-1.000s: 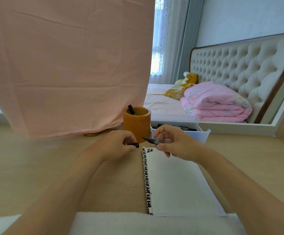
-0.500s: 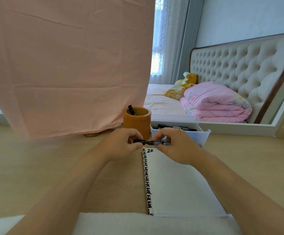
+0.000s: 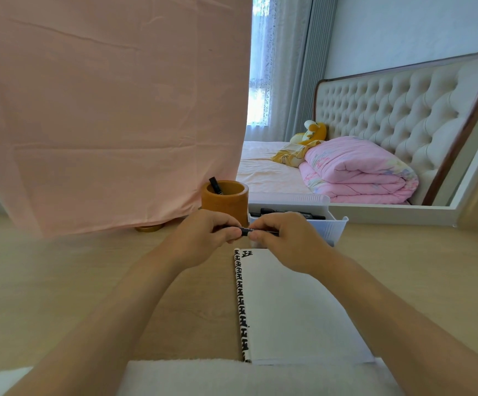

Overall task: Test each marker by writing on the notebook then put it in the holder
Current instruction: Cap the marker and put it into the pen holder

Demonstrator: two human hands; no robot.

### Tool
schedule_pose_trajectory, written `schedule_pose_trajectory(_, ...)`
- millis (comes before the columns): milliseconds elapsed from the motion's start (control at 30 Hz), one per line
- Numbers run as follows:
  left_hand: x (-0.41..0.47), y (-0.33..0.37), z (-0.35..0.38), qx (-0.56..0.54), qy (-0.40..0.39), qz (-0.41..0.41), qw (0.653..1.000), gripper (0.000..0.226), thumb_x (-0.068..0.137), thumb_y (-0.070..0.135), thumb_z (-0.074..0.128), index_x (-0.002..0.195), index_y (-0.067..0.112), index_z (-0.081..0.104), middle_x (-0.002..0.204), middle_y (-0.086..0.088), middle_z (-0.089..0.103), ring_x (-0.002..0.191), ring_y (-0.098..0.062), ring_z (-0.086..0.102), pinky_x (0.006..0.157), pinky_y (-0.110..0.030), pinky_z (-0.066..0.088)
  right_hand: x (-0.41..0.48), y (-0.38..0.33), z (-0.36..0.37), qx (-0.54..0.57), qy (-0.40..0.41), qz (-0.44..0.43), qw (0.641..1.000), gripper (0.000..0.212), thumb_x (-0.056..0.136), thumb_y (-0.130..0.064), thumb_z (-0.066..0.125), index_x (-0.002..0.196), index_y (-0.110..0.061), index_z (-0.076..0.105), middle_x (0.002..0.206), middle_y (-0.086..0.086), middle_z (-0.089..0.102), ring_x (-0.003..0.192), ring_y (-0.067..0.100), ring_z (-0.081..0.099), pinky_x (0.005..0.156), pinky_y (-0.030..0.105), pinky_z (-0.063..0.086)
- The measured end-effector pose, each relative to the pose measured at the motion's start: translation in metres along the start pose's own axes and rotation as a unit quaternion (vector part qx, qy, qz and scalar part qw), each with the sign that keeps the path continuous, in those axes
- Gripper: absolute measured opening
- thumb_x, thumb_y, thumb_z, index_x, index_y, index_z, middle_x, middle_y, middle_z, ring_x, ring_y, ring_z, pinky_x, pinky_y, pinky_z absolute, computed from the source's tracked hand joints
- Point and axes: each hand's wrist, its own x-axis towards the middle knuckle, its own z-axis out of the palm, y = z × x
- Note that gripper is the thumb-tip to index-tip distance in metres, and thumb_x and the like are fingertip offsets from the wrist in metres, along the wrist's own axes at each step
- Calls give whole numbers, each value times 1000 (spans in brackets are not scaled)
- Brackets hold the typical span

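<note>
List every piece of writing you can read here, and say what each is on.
"正": handwritten, top left of the notebook page.
Black characters down the notebook's left edge: seemingly "正" repeated, partly cut off.
White print on the held marker: too small to read.
Print on the second marker, standing in the holder: too blurred.

Black marker (image 3: 253, 230) is level, just past the notebook's (image 3: 289, 304) top edge, pinched between left hand (image 3: 203, 235) and right hand (image 3: 286, 241). The notebook lies flat, white page up, one black character at its top-left corner. Beyond that corner the orange-brown holder (image 3: 226, 202) stands upright, a second marker (image 3: 215, 185) leaning inside.
</note>
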Motion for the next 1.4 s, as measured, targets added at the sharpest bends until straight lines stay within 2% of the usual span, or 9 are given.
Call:
schedule_pose_trajectory(233, -1, -3, 2, -14, -12, 16, 1000, 13, 93, 31, 64, 99, 32, 75, 78, 16, 69, 76, -5, 61, 71, -30, 50, -5, -3, 0, 53, -71, 25, 996, 35, 103, -28, 50, 70, -37, 59, 60, -10, 54, 59, 0, 50, 65, 24, 40)
schedule_pose_trajectory(400, 0, -11, 7, -5, 27, 28, 999, 16, 92, 34, 66, 106, 36, 72, 90, 22, 68, 86, 1, 58, 73, -19, 44, -2, -9, 0, 33, -111, 67, 991, 18, 104, -31, 44, 96, -35, 59, 95, -7, 61, 93, 9, 57, 86, 29, 47)
schedule_pose_trajectory(467, -1, -14, 13, -2, 43, 9, 999, 23, 92, 38, 63, 115, 38, 65, 98, 22, 64, 91, 1, 57, 76, -19, 45, -1, -10, -3, 29, -121, 95, 988, 18, 106, -30, 41, 102, -32, 59, 97, -5, 59, 92, 11, 56, 80, 26, 45)
schedule_pose_trajectory(600, -4, -32, 23, 39, 42, -38, 998, 35, 96, 44, 55, 131, 38, 51, 114, 21, 57, 104, 3, 52, 91, -25, 48, 7, -15, -13, 36, -39, 121, 991, 18, 106, -28, 42, 103, -27, 60, 86, -6, 58, 78, 10, 54, 64, 20, 37)
schedule_pose_trajectory(767, -6, -49, 29, 142, -9, -30, 989, 35, 95, 46, 52, 128, 35, 56, 129, 11, 52, 119, -7, 41, 103, -33, 38, 42, -33, -19, 38, 109, 99, 988, 11, 102, -25, 51, 108, -22, 61, 87, -14, 56, 81, 6, 54, 68, 17, 41)
schedule_pose_trajectory(900, -6, -55, 33, 147, -46, -30, 988, 36, 96, 49, 48, 129, 37, 56, 130, 11, 50, 121, -8, 39, 104, -35, 36, 88, -46, -25, 4, 157, 53, 986, 20, 100, -21, 56, 116, -14, 65, 101, -4, 65, 88, 9, 59, 75, 15, 45)
schedule_pose_trajectory(1067, -5, -60, 34, 139, -30, -26, 989, 35, 95, 52, 49, 126, 38, 59, 130, 12, 50, 122, -9, 39, 104, -35, 35, 129, -49, -7, -67, 107, 19, 992, 24, 98, -23, 60, 118, -14, 68, 110, 0, 70, 92, 13, 59, 82, 24, 43)
schedule_pose_trajectory(1233, -4, -65, 33, 132, -24, -27, 991, 35, 92, 54, 53, 122, 38, 61, 128, 12, 52, 124, -10, 38, 105, -38, 34, 145, -36, 5, -198, -52, 74, 976, 23, 94, -35, 62, 104, -17, 72, 94, 3, 70, 87, 21, 63, 70, 27, 45)
schedule_pose_trajectory(1400, -2, -66, 33, 130, -19, -29, 991, 35, 91, 54, 54, 121, 38, 62, 128, 13, 51, 123, -10, 39, 104, -37, 34, 141, -27, -2, -153, -91, 93, 980, 31, 94, -30, 62, 122, -17, 69, 118, 2, 70, 104, 20, 63, 93, 31, 51)
